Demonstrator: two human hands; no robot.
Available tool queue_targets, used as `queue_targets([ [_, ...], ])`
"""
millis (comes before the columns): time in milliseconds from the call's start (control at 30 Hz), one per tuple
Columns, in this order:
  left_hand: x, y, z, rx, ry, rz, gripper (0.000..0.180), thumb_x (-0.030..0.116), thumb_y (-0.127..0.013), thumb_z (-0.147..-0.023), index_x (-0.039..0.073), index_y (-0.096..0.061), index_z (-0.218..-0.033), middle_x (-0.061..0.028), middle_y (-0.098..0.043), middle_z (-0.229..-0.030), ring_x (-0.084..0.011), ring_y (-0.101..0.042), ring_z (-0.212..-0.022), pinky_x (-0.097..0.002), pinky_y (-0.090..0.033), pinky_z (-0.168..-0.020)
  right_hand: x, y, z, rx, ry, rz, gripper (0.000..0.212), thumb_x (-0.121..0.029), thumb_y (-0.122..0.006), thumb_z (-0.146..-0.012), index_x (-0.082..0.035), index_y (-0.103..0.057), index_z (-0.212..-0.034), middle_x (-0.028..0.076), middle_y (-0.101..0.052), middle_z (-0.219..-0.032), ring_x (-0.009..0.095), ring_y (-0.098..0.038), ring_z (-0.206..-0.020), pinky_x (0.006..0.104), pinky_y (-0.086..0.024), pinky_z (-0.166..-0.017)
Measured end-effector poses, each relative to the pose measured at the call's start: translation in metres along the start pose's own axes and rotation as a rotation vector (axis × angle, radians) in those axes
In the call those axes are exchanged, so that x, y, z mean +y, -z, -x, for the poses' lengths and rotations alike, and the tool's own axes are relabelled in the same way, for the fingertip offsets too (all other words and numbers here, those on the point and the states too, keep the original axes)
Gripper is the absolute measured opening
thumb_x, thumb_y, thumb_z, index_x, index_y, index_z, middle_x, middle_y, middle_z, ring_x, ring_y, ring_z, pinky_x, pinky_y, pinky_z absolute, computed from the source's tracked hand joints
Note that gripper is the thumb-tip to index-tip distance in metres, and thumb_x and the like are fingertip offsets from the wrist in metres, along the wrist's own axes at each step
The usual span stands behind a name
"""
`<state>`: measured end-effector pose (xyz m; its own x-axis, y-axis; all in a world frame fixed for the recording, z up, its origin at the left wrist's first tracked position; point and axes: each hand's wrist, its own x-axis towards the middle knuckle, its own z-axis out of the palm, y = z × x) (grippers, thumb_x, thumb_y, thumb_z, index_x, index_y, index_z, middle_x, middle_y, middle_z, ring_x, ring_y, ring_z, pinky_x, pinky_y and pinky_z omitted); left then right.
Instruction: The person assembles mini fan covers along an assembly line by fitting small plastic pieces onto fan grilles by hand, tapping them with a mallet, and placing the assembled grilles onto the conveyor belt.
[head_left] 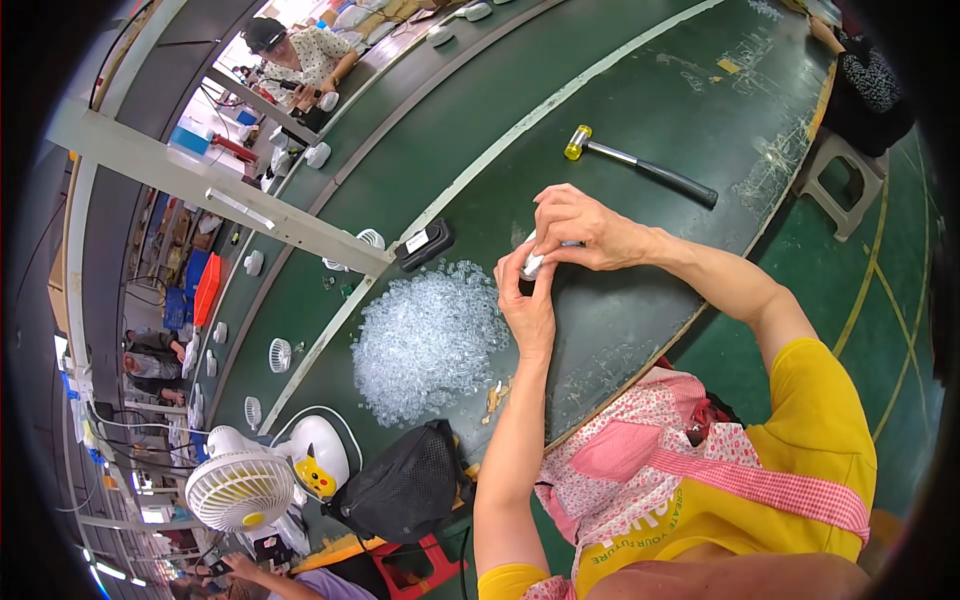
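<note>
My left hand (527,312) is closed round a small white plastic part (531,264), holding it above the dark green table top. My right hand (588,232) pinches at the upper side of the same part, its fingers bent and close to the left fingertips. The fingers cover most of the part, so its full shape is hidden. Just left of my hands lies a heap of small clear plastic pieces (425,340). A mallet (645,165) with a yellow-faced head and black handle lies beyond my right hand.
A black block (425,246) with a white label sits behind the heap, beside a white metal post (368,256). A white desk fan (240,490) and a black mesh bag (405,480) stand at the near left. White parts line a belt, with a co-worker (305,60) beyond.
</note>
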<state>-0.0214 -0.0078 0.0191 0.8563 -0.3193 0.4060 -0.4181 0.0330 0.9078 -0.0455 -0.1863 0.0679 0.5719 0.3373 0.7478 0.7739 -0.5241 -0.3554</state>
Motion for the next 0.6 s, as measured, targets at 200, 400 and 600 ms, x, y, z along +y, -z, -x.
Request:
queue_targets([
  [200,-0.0004,-0.0008,-0.0014,0.131,-0.071,0.048,0.026,0.001,-0.069,-0.086,0.004,-0.063,-0.111,-0.0062,-0.059,-0.112,-0.0166,-0.055,-0.108,-0.0293,-0.043,-0.095,0.0022,-0.0023,0.0001,0.027,-0.058,-0.035,0.012,-0.013,-0.074,-0.081,-0.008,-0.068,-0.090,0.003,-0.060,-0.090,0.023,-0.056,-0.094,0.0407,-0.041,-0.096],
  [400,-0.0019,0.0070,-0.0030,0.083,-0.133,0.066,0.017,-0.003,-0.065,-0.089,0.002,-0.064,-0.105,-0.0057,-0.060,-0.111,-0.0142,-0.056,-0.103,-0.0285,-0.045,-0.093,0.0040,0.0038,0.0018,0.001,-0.199,-0.143,0.010,-0.013,-0.074,-0.082,-0.008,-0.067,-0.087,0.003,-0.060,-0.088,0.022,-0.055,-0.092,0.0367,-0.040,-0.088],
  [600,0.0031,0.0069,-0.0015,0.055,-0.149,0.024,0.015,0.000,-0.067,-0.089,0.004,-0.065,-0.102,-0.0070,-0.062,-0.108,-0.0142,-0.057,-0.099,-0.0271,-0.047,-0.086,0.0012,0.0026,0.0010,-0.004,-0.105,-0.087,0.010,-0.013,-0.073,-0.083,-0.007,-0.066,-0.087,0.002,-0.060,-0.088,0.022,-0.055,-0.091,0.0377,-0.042,-0.087],
])
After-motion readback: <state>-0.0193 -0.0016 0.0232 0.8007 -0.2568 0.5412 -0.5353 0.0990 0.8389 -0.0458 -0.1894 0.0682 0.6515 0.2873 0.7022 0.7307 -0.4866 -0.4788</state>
